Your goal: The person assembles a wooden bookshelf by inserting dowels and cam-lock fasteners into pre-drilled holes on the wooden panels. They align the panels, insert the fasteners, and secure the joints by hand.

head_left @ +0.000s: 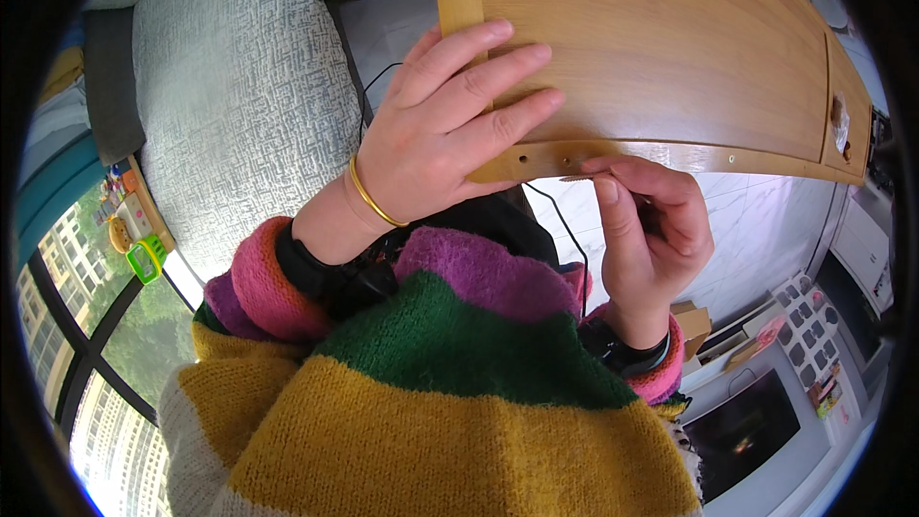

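Observation:
A light-brown wooden panel [661,57] with a raised rim lies in front of me. My left hand [440,120] holds its near left corner, fingers spread over the top and thumb against the near edge. Along that edge are small round holes, two of them just right of the left hand. My right hand [661,220] is pinched between thumb and index finger on a small screw [576,178]. Its threaded shaft points left, close below a hole in the rim. The screw's head is hidden by the fingertips.
A patterned grey sofa [239,67] is at the left. A thin black cable [574,230] hangs below the panel. A small clear plastic bag [840,124] lies at the panel's far right end. A screen [742,436] and cardboard box [691,325] are at lower right.

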### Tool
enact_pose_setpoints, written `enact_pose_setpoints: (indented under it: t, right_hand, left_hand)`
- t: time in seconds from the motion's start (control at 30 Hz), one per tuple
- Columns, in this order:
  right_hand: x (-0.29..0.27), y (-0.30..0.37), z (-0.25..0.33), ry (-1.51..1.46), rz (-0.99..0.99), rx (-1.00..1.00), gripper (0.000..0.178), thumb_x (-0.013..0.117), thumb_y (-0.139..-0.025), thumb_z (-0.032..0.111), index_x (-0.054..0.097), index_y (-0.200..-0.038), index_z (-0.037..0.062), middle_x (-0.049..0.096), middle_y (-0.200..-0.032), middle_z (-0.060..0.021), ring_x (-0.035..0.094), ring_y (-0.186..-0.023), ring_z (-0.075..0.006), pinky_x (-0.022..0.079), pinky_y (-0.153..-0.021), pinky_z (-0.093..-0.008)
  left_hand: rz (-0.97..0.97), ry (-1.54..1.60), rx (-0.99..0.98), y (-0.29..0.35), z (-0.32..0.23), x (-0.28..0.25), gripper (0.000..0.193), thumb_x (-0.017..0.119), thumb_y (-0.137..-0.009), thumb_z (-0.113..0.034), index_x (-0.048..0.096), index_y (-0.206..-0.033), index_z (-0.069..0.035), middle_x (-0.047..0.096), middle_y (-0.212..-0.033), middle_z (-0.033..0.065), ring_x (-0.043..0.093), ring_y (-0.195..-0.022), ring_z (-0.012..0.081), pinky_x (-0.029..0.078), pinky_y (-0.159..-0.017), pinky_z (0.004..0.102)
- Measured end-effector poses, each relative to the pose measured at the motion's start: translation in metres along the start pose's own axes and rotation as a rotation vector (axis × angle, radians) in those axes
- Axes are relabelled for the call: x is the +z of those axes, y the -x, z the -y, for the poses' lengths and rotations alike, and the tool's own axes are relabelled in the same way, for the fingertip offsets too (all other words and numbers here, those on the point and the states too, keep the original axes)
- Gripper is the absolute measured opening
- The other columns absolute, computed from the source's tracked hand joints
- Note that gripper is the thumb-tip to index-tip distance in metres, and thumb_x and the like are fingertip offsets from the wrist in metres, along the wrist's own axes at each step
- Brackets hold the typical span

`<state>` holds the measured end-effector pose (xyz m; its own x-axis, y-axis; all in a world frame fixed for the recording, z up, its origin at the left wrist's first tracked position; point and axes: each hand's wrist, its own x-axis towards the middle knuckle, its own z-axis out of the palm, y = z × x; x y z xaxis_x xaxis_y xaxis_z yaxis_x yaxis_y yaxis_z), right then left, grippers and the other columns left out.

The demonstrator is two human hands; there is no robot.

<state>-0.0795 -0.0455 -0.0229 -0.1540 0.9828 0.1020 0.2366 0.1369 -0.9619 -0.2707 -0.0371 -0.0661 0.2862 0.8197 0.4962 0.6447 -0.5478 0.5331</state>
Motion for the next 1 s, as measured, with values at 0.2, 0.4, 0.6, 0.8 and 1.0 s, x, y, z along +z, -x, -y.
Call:
enact_pose_setpoints:
  t: [0.2, 0.4, 0.6, 0.8, 1.0]
  right_hand:
    - [0.004, -0.002, -0.003, -0.005, -0.002, -0.019, 0.013, 0.068, -0.076, -0.004, 0.060, -0.084, 0.0009, 0.068, -0.081, -0.0083, 0.058, -0.061, -0.0061, 0.042, -0.049, -0.0162]
    - [0.007, -0.004, 0.001, 0.205, 0.054, -0.147, 0.017, 0.071, -0.070, -0.004, 0.060, -0.081, 0.0030, 0.067, -0.079, -0.0112, 0.062, -0.061, -0.0142, 0.045, -0.050, -0.0203]
    - [0.010, -0.009, -0.001, 0.362, 0.095, -0.391, 0.023, 0.073, -0.064, -0.004, 0.061, -0.082, 0.0035, 0.066, -0.078, -0.0112, 0.064, -0.063, -0.0219, 0.051, -0.053, -0.0264]
    - [0.011, -0.011, -0.003, 0.399, 0.130, -0.476, 0.023, 0.072, -0.063, -0.003, 0.063, -0.082, 0.0035, 0.066, -0.080, -0.0107, 0.064, -0.063, -0.0211, 0.051, -0.052, -0.0267]
    - [0.014, -0.016, -0.006, 0.482, 0.167, -0.611, 0.021, 0.069, -0.062, 0.000, 0.064, -0.081, 0.0038, 0.065, -0.082, -0.0089, 0.060, -0.057, -0.0178, 0.048, -0.049, -0.0258]
  left_hand:
    - [-0.026, -0.016, 0.003, 0.000, 0.000, 0.003, 0.040, 0.069, -0.062, -0.022, 0.065, -0.100, -0.011, 0.058, -0.115, 0.0052, 0.050, -0.110, 0.0259, 0.042, -0.086, 0.0415]
    - [-0.011, -0.014, -0.013, 0.000, -0.001, 0.002, 0.039, 0.068, -0.063, -0.023, 0.065, -0.100, -0.012, 0.058, -0.115, 0.0047, 0.049, -0.111, 0.0254, 0.042, -0.088, 0.0417]
    - [-0.014, 0.002, -0.026, 0.000, -0.003, 0.002, 0.040, 0.068, -0.062, -0.023, 0.065, -0.100, -0.012, 0.057, -0.116, 0.0044, 0.049, -0.112, 0.0251, 0.042, -0.088, 0.0421]
    - [-0.029, -0.022, -0.003, 0.001, -0.001, 0.003, 0.043, 0.069, -0.061, -0.024, 0.064, -0.102, -0.013, 0.056, -0.117, 0.0037, 0.049, -0.112, 0.0249, 0.042, -0.089, 0.0424]
    - [-0.031, 0.012, -0.012, 0.002, 0.000, 0.001, 0.042, 0.069, -0.061, -0.024, 0.064, -0.102, -0.013, 0.056, -0.117, 0.0027, 0.048, -0.113, 0.0246, 0.042, -0.089, 0.0429]
